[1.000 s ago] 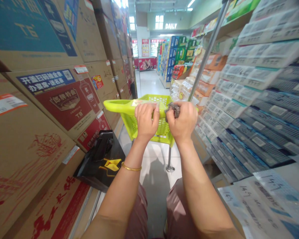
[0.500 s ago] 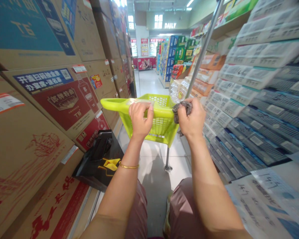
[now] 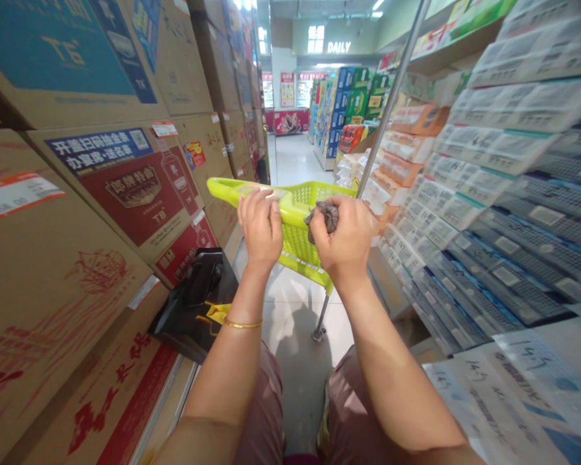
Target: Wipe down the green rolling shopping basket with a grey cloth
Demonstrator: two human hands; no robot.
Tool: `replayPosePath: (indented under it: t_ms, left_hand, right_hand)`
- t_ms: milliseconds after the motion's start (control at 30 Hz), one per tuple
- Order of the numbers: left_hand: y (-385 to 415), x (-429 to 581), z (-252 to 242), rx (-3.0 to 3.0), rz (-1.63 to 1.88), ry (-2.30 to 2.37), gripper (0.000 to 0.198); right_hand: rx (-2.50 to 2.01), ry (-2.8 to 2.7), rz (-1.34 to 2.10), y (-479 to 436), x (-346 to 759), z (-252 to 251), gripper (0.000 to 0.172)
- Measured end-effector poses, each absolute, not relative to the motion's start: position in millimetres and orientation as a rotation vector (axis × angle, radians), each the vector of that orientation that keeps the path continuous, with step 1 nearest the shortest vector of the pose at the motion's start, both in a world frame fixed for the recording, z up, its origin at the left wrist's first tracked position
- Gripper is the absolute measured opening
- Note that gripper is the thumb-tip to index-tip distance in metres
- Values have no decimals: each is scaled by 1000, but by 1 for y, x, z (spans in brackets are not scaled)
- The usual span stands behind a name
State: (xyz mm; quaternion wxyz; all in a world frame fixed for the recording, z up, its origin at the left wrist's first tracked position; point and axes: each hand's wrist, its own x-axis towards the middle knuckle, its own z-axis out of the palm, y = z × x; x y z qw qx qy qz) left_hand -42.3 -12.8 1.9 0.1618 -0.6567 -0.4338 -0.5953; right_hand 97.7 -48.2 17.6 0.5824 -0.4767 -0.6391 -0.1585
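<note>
In the middle of the head view stands a lime-green plastic shopping cart (image 3: 304, 250) with a perforated basket. My left hand (image 3: 260, 226) is closed over its handle (image 3: 227, 190), the fingers lying across the top. A crumpled grey cloth (image 3: 327, 218) is bunched in my right hand (image 3: 349, 236), which presses it against the right part of the handle and hides that part of the rim. A metal pole (image 3: 392, 97) rises at the cart's right side. Below the basket, a metal leg (image 3: 322, 315) reaches the floor.
Stacked cardboard cartons (image 3: 130, 187) line the left side, with a black bag (image 3: 193, 316) beside them. Packs of tissue (image 3: 503, 116) and darker packs (image 3: 508, 245) are piled along the right. Between them a pale tiled aisle (image 3: 295, 155) runs toward blue and green boxes (image 3: 343, 103).
My right hand and the cloth have moved left along the handle. The cart has turned slightly, and my left hand sits a little farther left in the view.
</note>
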Motion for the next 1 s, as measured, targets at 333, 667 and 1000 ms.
replayPosePath:
  t_ms: [333, 667, 1000]
  left_hand:
    - [-28, -23, 3, -2140, -1610, -1191, 37]
    - [-29, -20, 5, -2209, -1406, -1163, 41]
    - [-33, -13, 5, -2139, -1470, -1178, 39]
  right_hand:
    - [-865, -1548, -268, -44, 84, 9, 18]
    - [-784, -1525, -237, -33, 108, -1, 22]
    - [-873, -1371, -163, -17, 124, -13, 23]
